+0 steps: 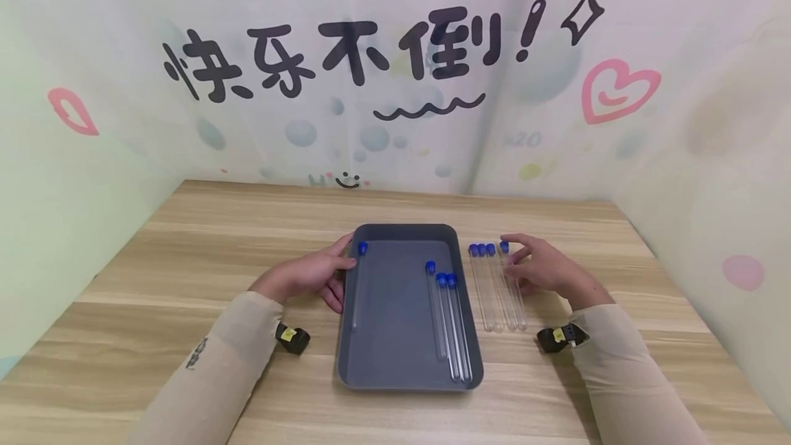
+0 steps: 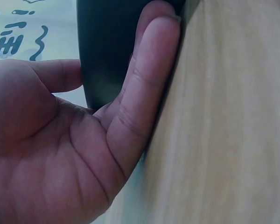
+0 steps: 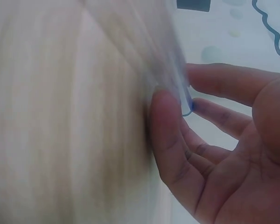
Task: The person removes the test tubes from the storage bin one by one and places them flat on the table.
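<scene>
On the table lies a grey tray (image 1: pixel 395 307). My left hand (image 1: pixel 312 277) grips its left wall, with the thumb at the rim and the fingers along the outer side; the left wrist view shows that hand (image 2: pixel 98 121) against the dark wall (image 2: pixel 107 46). To the tray's right, my right hand (image 1: pixel 537 266) pinches a clear blue-capped test tube (image 1: pixel 511 294) near its cap. The right wrist view has the thumb and fingers of this hand (image 3: pixel 214 135) around the tube's end (image 3: pixel 184 100). Left of it lie three more blue-capped test tubes (image 1: pixel 483 287), side by side.
Inside the tray, one blue-capped tube (image 1: pixel 358 287) lies along the left wall and three tubes (image 1: pixel 450 328) lie near the right wall. A wooden table (image 1: pixel 247 204) carries everything. Behind it hangs a printed cloth (image 1: pixel 395 156).
</scene>
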Available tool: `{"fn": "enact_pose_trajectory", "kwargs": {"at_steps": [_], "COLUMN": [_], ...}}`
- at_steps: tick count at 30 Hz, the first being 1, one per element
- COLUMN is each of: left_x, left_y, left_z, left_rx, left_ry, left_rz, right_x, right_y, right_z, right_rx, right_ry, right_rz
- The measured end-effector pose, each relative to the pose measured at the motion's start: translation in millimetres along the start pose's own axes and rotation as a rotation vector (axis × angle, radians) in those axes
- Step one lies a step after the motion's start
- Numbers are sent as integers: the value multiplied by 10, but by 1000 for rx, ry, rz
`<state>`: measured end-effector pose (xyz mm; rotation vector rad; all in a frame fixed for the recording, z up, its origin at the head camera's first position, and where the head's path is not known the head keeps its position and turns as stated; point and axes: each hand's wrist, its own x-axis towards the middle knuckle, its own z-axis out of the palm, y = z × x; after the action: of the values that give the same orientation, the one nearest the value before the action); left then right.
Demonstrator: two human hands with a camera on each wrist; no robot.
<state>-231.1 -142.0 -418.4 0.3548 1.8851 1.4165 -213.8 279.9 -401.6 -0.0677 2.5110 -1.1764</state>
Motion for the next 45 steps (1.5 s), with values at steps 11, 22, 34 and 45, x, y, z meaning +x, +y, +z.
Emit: {"fn": "enact_pose_trajectory", "kwargs": {"at_steps": [11,22,34,45], "left_x": [0,-12,-14,-8], "left_y": [-1,15,36,14], "left_z": [-3,7,22,12], "left_rx": [8,7,12,9], "left_ry": [4,7,6,16], "left_rz": [-4,-12,-18,-34], "right_x": [-2,-15,-144,-148], "right_y": [-15,-43,-300,-725], "right_z": [24,-14,61,267], "right_rx": [-17,-107,-67,-7], "right_ry": [9,133,168,137], "right_rz": [-3,-29,-113,-221]}}
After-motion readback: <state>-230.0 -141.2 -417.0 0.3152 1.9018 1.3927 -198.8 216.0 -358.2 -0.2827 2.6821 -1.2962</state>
